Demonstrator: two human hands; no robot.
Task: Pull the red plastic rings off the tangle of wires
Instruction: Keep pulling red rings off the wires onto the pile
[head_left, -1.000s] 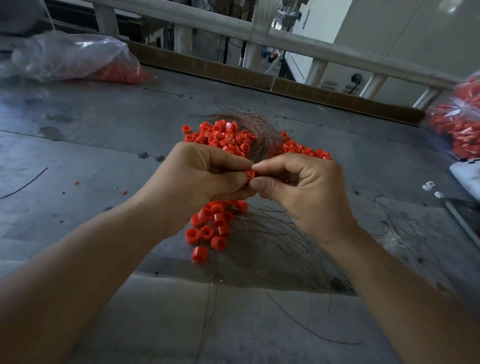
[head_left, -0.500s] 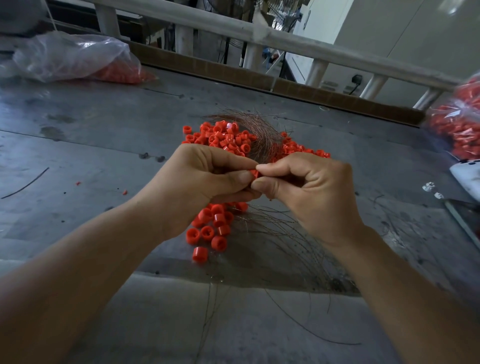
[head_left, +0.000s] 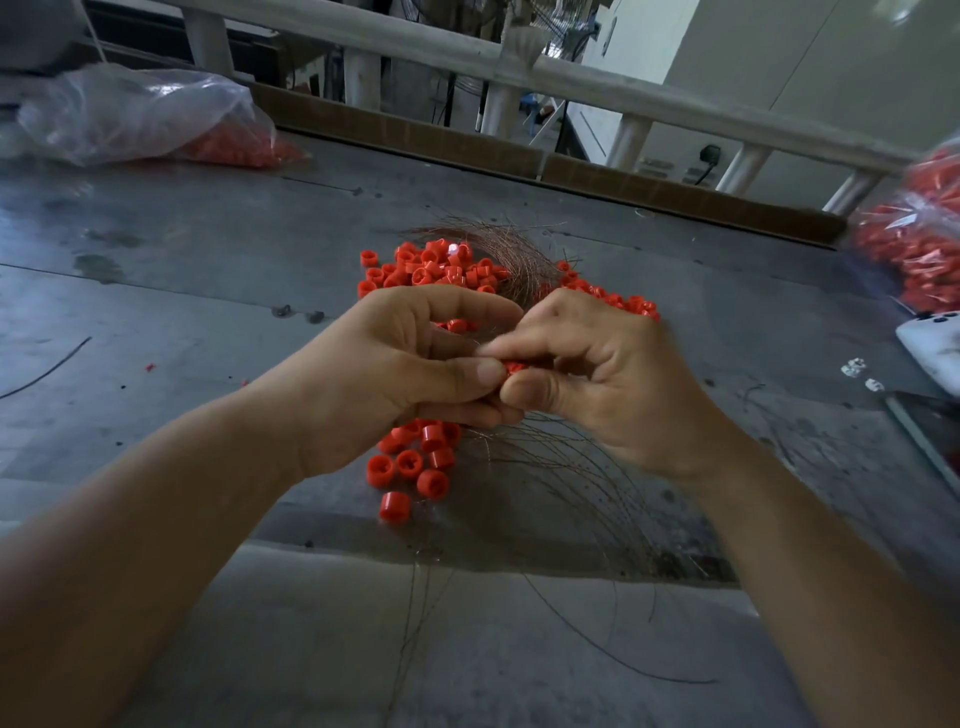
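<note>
Left hand (head_left: 395, 374) and right hand (head_left: 608, 384) meet at the thumbs, both pinching one red ring (head_left: 515, 368) above the surface (head_left: 208, 260). Tangle of wires (head_left: 511, 249) just beyond; loose rings (head_left: 415, 465) heaped beneath. Ring likely light, stiff and slick, wire springy: grip the ring's sides. No legible writing.

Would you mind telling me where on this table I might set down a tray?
Bare tabletop lies left of the left hand, between the far-left bag and the stray wire. Another lies beyond the right hand, between the ring heap and the right-edge bag. Crowded: around both hands, where loose rings and the wire tangle spread toward the near edge.
</note>
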